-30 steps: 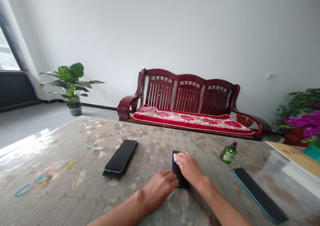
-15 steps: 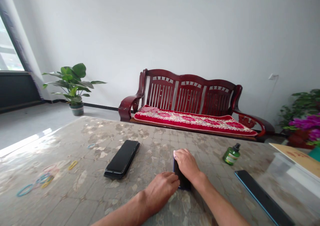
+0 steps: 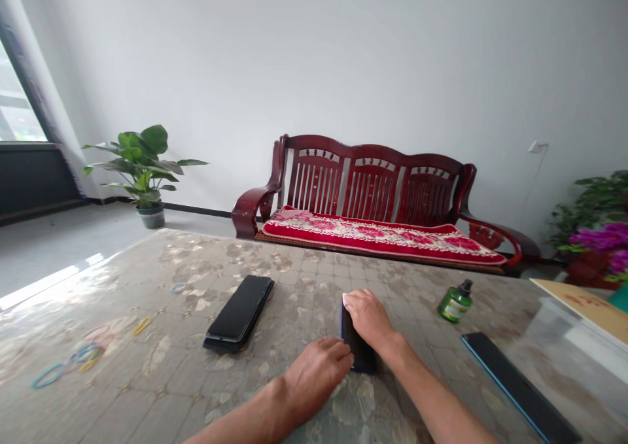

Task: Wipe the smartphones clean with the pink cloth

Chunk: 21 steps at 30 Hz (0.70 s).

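A dark smartphone [image 3: 360,352] with a blue edge is between my hands over the table, partly covered by them. My right hand [image 3: 369,316] wraps over its far end, fingers closed on it. At the near left edge, my left hand [image 3: 321,365] has its fingers curled in and pinching the same phone. To the left, a black smartphone [image 3: 240,310] rests on another dark flat piece [image 3: 220,346]. Off to the right lies a further phone [image 3: 520,385] with a light-blue edge. A small green bottle [image 3: 455,302] with a black top stands beyond it.
Several coloured rubber bands [image 3: 81,359] lie on the patterned tablecloth [image 3: 161,392] at left. A clear plastic box [image 3: 564,346] with a tan board [image 3: 583,303] on it stands at right. Behind the table is a red wooden bench [image 3: 373,182]; a potted plant [image 3: 150,169] stands at far left.
Almost nothing differs. The right hand has shifted very slightly on the phone; the left hand keeps its place, and the view has moved a touch.
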Tool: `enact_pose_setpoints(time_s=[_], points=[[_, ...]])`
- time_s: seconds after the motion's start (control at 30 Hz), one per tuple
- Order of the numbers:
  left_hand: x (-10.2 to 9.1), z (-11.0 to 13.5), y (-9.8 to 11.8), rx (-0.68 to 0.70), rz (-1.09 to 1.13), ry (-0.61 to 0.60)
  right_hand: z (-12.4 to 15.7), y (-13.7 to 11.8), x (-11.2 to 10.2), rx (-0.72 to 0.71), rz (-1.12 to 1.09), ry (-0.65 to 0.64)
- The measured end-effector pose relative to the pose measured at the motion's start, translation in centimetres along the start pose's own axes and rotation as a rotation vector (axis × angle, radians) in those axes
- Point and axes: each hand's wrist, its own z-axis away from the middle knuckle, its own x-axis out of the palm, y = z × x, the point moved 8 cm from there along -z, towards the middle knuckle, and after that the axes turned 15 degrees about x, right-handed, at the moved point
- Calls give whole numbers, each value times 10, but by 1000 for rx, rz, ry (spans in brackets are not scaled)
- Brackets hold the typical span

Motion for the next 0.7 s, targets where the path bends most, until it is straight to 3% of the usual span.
enact_pose_setpoints(time_s=[0.27,0.53,0.7], points=[[-8,-3,3,-4,-40,42,36,-5,-9,-87,-73,-14],[1,1,0,9,8,44,3,18,-7,25,-20,-8],[2,1,-1,8,6,59,28,12,-11,-35,-42,-20]])
